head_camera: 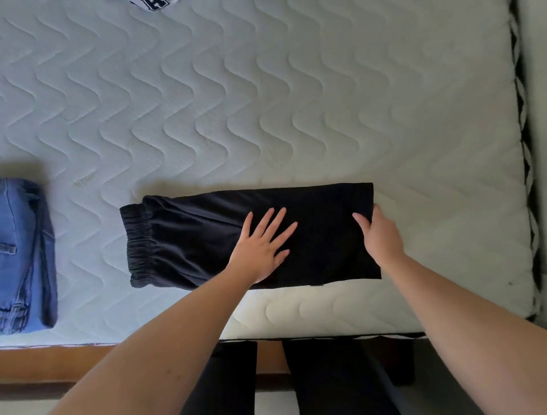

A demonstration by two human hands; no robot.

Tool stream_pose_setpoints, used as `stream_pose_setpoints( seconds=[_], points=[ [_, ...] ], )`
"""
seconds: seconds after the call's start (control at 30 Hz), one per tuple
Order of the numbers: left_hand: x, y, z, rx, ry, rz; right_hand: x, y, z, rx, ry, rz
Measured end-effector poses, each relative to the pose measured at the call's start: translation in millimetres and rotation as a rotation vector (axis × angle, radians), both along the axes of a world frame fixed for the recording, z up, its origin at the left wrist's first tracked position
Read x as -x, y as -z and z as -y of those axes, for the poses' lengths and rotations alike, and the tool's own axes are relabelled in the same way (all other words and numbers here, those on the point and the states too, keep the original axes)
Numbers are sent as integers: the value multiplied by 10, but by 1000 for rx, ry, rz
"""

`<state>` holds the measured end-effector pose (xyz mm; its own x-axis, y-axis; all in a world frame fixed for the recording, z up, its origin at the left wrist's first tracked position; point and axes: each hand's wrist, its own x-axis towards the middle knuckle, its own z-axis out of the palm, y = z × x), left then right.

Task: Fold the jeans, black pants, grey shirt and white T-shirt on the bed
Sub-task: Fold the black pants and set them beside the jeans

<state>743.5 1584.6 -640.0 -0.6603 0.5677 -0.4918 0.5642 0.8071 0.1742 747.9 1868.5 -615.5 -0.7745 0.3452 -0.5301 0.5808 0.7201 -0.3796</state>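
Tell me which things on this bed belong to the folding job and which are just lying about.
Part of the job:
- black fabric pants with elastic waistband, left hand pressing flat, right hand gripping the hem end
- folded blue denim jeans
- white garment with dark print at the far edge, likely the T-shirt

Just there:
- white quilted mattress
- wooden bed frame
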Motion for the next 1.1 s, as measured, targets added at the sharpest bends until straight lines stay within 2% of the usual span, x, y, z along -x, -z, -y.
stream_pose_setpoints(
  seconds=[0.27, 0.47, 0.6, 0.67, 0.73, 0.8, 0.9, 1.0, 1.1],
  points=[
    [27, 41, -105, 155, 6, 137, -13, -213, 25, 150, -151, 62],
    [30, -25, -114, 154, 24, 152, -35, -692, 462, 166, -282, -106],
    [186, -254, 75, -47, 36, 152, 8, -937, 853, 169, -380, -156],
    [313, -383, 288, -172, -32, 44, 10, -1007, 1019, 188, -411, -158],
    [448, -452, 563, -195, -127, -120, 5, -1078, 1183, 193, -443, -167],
    [574, -453, 876, -136, -221, -215, -10, -1153, 1361, 183, -474, -174],
    [671, -355, 1320, 64, -311, -153, -39, -1235, 1628, 186, -469, -168],
    [576, -224, 1627, 165, -239, -71, -22, -1253, 1906, 152, -466, -178],
    [406, -156, 1772, 174, -138, -83, 7, -1268, 2196, 137, -452, -182]
  ],
)
